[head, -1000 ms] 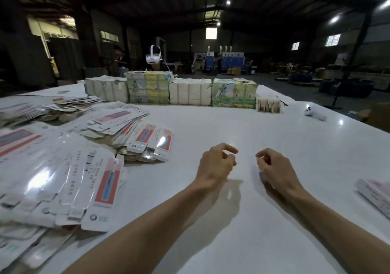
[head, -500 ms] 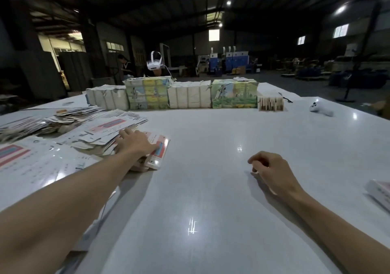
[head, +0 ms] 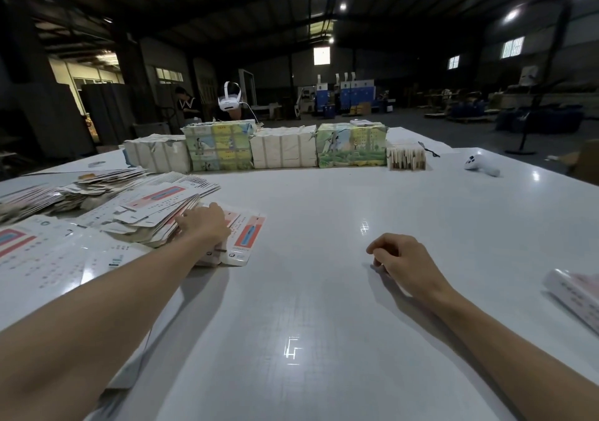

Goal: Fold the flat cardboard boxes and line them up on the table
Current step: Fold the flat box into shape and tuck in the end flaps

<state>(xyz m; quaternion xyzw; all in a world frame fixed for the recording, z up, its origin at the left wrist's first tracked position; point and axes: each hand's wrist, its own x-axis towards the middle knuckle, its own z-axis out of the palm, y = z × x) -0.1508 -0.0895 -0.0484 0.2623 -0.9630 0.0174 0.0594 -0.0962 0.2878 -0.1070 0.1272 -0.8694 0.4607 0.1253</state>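
The flats [head: 155, 213] lie heaped under and left of my left grip [head: 202, 226], which rests on the top few. Its fingers are hidden, so I cannot tell whether it pinches one. My right grip [head: 405, 258] sits loosely curled on the counter [head: 308, 307], holding nothing. Right of it lies what looks like a folded box [head: 573, 291]. No line yet; nearly all remains, I judge.

1. Single head-worn wide-angle view, looking forward and down over the white table [head: 324, 307].
2. Close below the lens: left hand [head: 202, 226] and right hand [head: 402, 258]; warehouse hall [head: 421, 64] recedes beyond.
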